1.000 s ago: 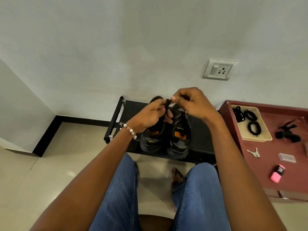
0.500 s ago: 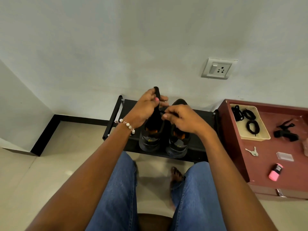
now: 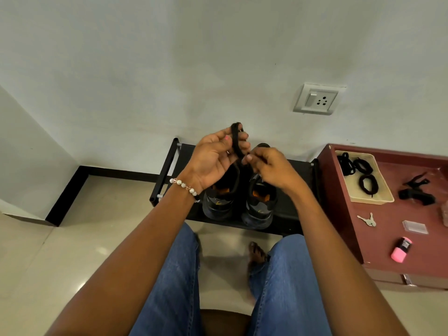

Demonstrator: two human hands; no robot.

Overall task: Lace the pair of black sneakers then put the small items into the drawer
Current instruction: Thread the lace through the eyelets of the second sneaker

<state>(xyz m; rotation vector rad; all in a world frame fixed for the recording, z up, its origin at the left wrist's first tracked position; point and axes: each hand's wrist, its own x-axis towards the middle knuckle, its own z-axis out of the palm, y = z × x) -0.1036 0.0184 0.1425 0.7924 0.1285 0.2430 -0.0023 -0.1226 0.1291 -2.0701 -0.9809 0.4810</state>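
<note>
**Lace in Hand, Sneakers Waiting on the Rack**

Nearest to me are the seated person's knees in blue denim, with a bare foot resting on the glossy cream floor tiles between them. Both forearms reach forward over the low black metal-framed shoe rack [image 3: 298, 187], which puts the shoes within easy reach of the chair.

Above the rack, the left hand [image 3: 213, 158], a beaded bracelet at its wrist, curls its fingers and thumb round a flat black woven shoelace [image 3: 235, 141], holding it up in a loop that pokes out above the fingertips. The right hand [image 3: 269, 166] pinches the lower run of the same lace between thumb and forefinger, probably straightening it or finding the tip before threading. Just beneath the hands stand the pair of black sneakers with orange lining [image 3: 260, 204], side by side with their open mouths facing up, so the eyelets sit handy. I cannot tell whether the lace has entered any eyelet yet.

To the right stands a maroon cabinet top [image 3: 388, 238]. On it lie a small set of silver keys [image 3: 367, 220], a clear plastic case [image 3: 415, 227], a pink and black cylinder [image 3: 401, 249], some black straps [image 3: 417, 192], and a shallow cream tray [image 3: 384, 195] holding coiled black laces [image 3: 368, 185]. A drawer front shows below its edge. Beyond, a plain white wall carries a grey switch-and-socket plate [image 3: 317, 100].
</note>
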